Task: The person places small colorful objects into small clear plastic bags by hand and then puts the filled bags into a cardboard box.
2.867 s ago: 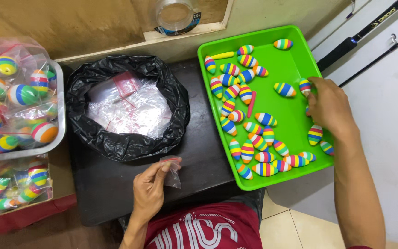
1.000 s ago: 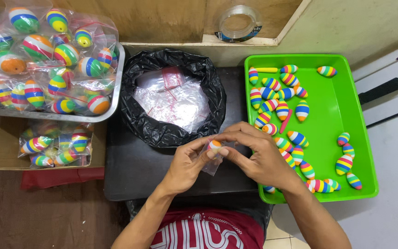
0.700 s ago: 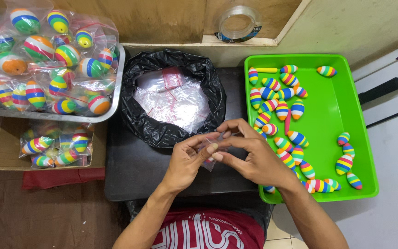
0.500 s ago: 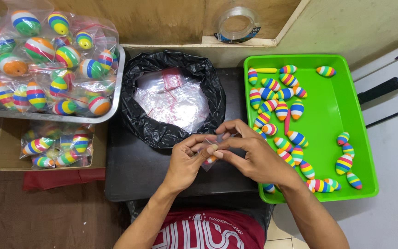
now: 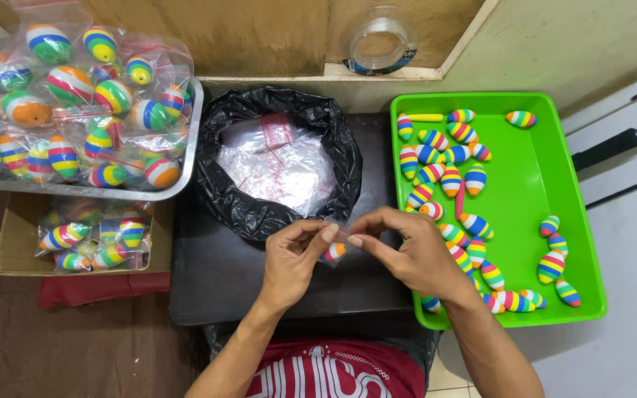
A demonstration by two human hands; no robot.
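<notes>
Below me, a dark table (image 5: 215,287) stands against a wooden wall. I see my left hand (image 5: 294,259) and right hand (image 5: 411,250) meet over its front edge, fingertips pinched on a small clear bag (image 5: 335,242) with one striped float (image 5: 333,252) inside. Behind them sits a black bag (image 5: 259,210) of clear pouches. Right of it, a green tray (image 5: 547,177) holds loose floats. At left, a metal tray (image 5: 75,193) holds bagged floats above a cardboard box (image 5: 16,243).
</notes>
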